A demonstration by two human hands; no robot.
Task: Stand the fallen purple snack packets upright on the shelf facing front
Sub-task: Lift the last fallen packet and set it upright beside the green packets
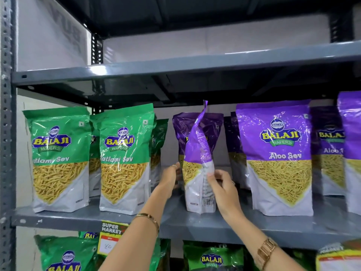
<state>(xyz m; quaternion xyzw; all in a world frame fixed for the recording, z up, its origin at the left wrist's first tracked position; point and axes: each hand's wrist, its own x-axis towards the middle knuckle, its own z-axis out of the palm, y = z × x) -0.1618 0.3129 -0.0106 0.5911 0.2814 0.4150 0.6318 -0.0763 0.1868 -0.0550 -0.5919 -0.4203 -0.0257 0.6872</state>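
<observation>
A purple snack packet (197, 153) stands upright on the grey shelf (195, 222), turned edge-on so its side and back print face me. My left hand (171, 178) grips its left edge. My right hand (222, 189) holds its right side, thumb on the back panel. Another purple packet (213, 126) stands right behind it. To the right, a purple Aloo Sev packet (275, 159) stands upright facing front, with more purple packets (330, 149) behind and beside it.
Two green Ratlami Sev packets (58, 159) (125, 159) stand upright at the left, with more behind. The shelf above (175, 69) hangs close over the packet tops. A yellow price tag (111, 237) clips to the shelf edge. Green packets (212, 258) fill the shelf below.
</observation>
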